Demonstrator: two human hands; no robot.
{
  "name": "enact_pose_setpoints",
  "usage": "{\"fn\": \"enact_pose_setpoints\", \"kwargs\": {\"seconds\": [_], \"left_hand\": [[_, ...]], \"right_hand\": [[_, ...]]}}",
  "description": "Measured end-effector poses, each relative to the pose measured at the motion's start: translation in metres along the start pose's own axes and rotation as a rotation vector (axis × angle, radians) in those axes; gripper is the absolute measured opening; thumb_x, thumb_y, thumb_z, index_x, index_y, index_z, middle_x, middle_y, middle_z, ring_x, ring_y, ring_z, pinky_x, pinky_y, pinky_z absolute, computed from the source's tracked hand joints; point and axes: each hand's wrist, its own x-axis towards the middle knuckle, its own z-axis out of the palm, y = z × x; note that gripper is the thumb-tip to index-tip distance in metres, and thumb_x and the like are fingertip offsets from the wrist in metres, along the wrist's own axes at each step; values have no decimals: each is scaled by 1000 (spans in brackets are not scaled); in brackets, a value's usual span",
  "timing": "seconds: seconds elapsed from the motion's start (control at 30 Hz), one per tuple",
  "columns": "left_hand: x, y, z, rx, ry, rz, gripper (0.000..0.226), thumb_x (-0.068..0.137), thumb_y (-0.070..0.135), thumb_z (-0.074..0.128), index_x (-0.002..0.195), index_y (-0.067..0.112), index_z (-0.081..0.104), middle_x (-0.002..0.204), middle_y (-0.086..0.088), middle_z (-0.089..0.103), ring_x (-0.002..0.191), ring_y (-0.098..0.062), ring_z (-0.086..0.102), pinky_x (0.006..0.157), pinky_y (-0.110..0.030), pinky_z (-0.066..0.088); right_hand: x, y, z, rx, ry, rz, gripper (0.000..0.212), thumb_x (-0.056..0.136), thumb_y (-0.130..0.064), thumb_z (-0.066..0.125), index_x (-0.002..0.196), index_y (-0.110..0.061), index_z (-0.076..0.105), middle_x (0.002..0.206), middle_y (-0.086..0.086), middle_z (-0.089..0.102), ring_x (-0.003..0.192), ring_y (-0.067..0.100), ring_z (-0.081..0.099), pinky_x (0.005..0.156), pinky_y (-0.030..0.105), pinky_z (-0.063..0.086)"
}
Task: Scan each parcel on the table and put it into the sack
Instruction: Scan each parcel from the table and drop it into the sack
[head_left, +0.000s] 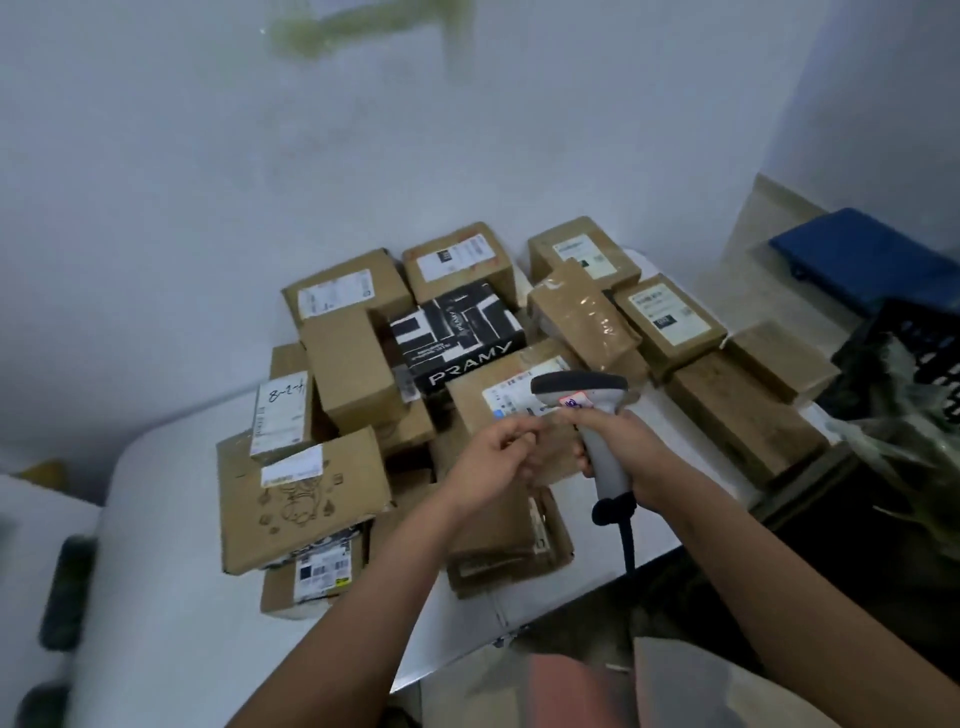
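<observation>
Two hands work over the pile. Your right hand (631, 457) is clamped around the scanner (592, 415) handle, head pointing left and away. Your left hand (493, 457) hovers just beside it, fingers loosely curled, holding nothing. Directly beyond the fingers lies the nearest labelled parcel (498, 400), on the table (166, 519), long axis running left-right, label up. No sack can be identified with certainty.

A white wall (467, 130) bearing a greenish smear (332, 31) rises behind; a blue board (867, 260) and black crate (924, 338) sit at right.
</observation>
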Motion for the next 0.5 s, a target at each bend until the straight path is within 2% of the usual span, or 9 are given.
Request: {"fn": "enact_pose_setpoints", "kwargs": {"seconds": [0.07,0.13,0.17,0.27,0.33,0.4,0.5], "left_hand": [[-8,-1,-26,49,66,54,27,103,9,47,119,20,65,104,-3,67,80,-7,64,70,-18,54],[-16,-5,-53,159,151,108,26,101,9,50,110,29,65,103,2,69,87,-6,65,83,-28,56],[-20,-7,-66,228,191,131,26,100,8,52,111,28,65,104,5,69,94,-6,64,91,-30,54],[-32,-19,-110,451,271,121,32,98,11,57,128,21,61,122,8,61,115,-9,57,101,-25,46],[-39,-32,-142,646,414,92,40,96,18,60,136,26,55,134,7,55,127,-13,47,108,-33,41],[-47,-44,-171,689,577,-21,50,93,21,62,140,29,48,146,1,47,137,-24,38,112,-47,35],[-65,-57,-205,562,681,-349,71,88,32,68,150,29,33,158,-6,27,144,-32,24,113,-52,28]], "right_hand": [[4,-5,25,-33,-23,15,23,90,-25,68,92,-2,67,68,15,62,55,22,58,53,26,47],[8,-9,48,-70,-53,16,21,91,-23,67,87,-3,65,59,9,59,46,17,54,45,22,44],[9,-9,59,-82,-73,10,20,91,-22,66,87,-3,63,56,8,58,44,16,53,43,21,43],[14,-9,87,-113,-131,6,20,93,-21,64,94,-2,62,56,7,58,44,17,53,44,22,43],[16,-7,102,-135,-152,3,23,92,-24,65,97,-2,63,57,7,59,46,17,54,46,24,44],[18,-5,114,-139,-174,-4,24,90,-26,67,96,-3,63,58,7,60,47,17,55,46,25,45],[19,-5,130,-151,-213,-9,23,90,-26,68,93,-4,63,60,7,60,48,17,55,46,25,46]]}}
